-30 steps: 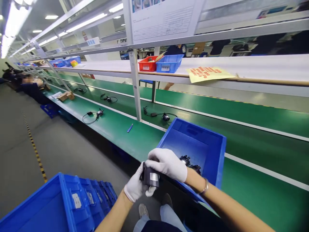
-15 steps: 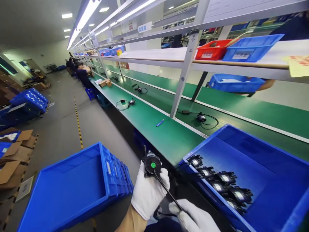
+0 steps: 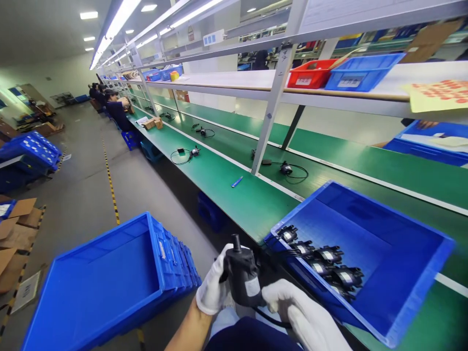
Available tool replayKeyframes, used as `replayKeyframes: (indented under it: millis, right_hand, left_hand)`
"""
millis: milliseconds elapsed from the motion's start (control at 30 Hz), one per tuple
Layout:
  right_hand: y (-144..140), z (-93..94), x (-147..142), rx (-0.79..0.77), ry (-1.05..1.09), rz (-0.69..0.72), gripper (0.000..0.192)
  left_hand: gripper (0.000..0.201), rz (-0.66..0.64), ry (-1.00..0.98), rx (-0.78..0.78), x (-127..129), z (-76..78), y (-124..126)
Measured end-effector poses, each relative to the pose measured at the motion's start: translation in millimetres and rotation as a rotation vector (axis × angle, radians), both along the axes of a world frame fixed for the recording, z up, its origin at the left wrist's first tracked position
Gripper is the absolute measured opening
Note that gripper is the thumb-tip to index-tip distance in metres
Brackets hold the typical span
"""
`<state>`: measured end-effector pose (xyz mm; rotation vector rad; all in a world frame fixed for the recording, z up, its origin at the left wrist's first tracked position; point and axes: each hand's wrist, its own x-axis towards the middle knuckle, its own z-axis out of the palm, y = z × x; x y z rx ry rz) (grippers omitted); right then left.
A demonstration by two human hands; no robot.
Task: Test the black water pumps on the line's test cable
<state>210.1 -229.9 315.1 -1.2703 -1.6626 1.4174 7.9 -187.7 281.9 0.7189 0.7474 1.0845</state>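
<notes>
My left hand, in a white glove, grips a small black pump from its left side. The pump's short spout points up, and a white label shows on its body. A black cable leaves the bottom of the pump and runs into my right hand, also gloved. The right fingers are curled around the cable, close to the pump's lower right side. Several similar black pumps with white labels lie along the near left side of the blue bin at the right.
An open blue crate tops a stack at the left. On the green bench lie a blue cutter and a pump with its cable. Another pump sits behind the shelf post. People sit further along the bench.
The pump has been turned: its round face with the green sticker was toward me, and now its labelled side and upright spout show. My right hand has come closer to it.
</notes>
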Motion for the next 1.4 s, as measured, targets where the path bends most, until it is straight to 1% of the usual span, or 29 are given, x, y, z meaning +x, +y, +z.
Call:
replayKeyframes:
  millis: [33,100,167,267,367,467,600,667,767,867,933,1000,1067,1167,1233,1400]
  right_hand:
    - [1,-3.3,-1,-0.033,0.04,-0.031,0.049]
    - [5,-8.3,-3,-0.107,0.132,-0.071,0.055]
    - [9,-8.1,-5,-0.16,0.211,-0.089,0.061]
    - [14,0.7,-7,-0.171,0.282,-0.081,0.07]
    - [17,9.6,-7,-0.125,0.276,-0.077,0.072]
    - [18,12.4,-5,-0.124,0.274,-0.079,0.073]
    - [18,11.8,-5,-0.15,0.297,-0.071,0.07]
    - [18,9.9,-5,-0.159,0.298,-0.068,0.071]
    - [18,4.2,-2,-0.152,0.282,-0.066,0.072]
    - [17,-2.5,2,-0.127,0.241,-0.066,0.071]
    - [17,-5.0,4,-0.125,0.219,-0.056,0.072]
    - [17,-5.9,4,-0.141,0.213,-0.048,0.073]
    - [17,-6.0,3,-0.159,0.223,-0.051,0.074]
    - [19,-5.3,-1,-0.185,0.263,-0.064,0.075]
    - [19,-4.2,-2,-0.193,0.282,-0.059,0.075]
    - [18,-4.9,1,-0.165,0.263,-0.026,0.068]
  left_hand:
    - [0.075,0.044,0.188,0.136,-3,1.2,-4]
    - [0.09,0.109,0.521,0.41,-9,0.8,-11]
    - [0.108,0.195,0.737,0.618,-11,-3.9,-15]
    - [0.123,0.307,0.875,0.825,-10,-13.4,-17]
    - [0.133,0.361,0.92,0.944,-9,-17.4,-16]
    - [0.135,0.354,0.95,0.966,-9,-16.6,-14]
    - [0.13,0.356,0.952,0.907,-6,-17.4,-13]
    - [0.128,0.362,0.942,0.883,-5,-19.0,-12]
    - [0.128,0.33,0.948,0.865,-5,-20.3,-12]
    - [0.131,0.304,0.948,0.839,-7,-19.5,-12]
    - [0.13,0.301,0.944,0.849,-7,-18.3,-12]
    - [0.126,0.302,0.941,0.871,-7,-17.3,-12]
    - [0.122,0.297,0.932,0.849,-6,-17.5,-12]
    - [0.128,0.264,0.925,0.792,-6,-20.9,-9]
    - [0.132,0.263,0.95,0.816,-6,-23.8,-7]
    - [0.133,0.353,1.055,0.982,-5,-24.0,-4]
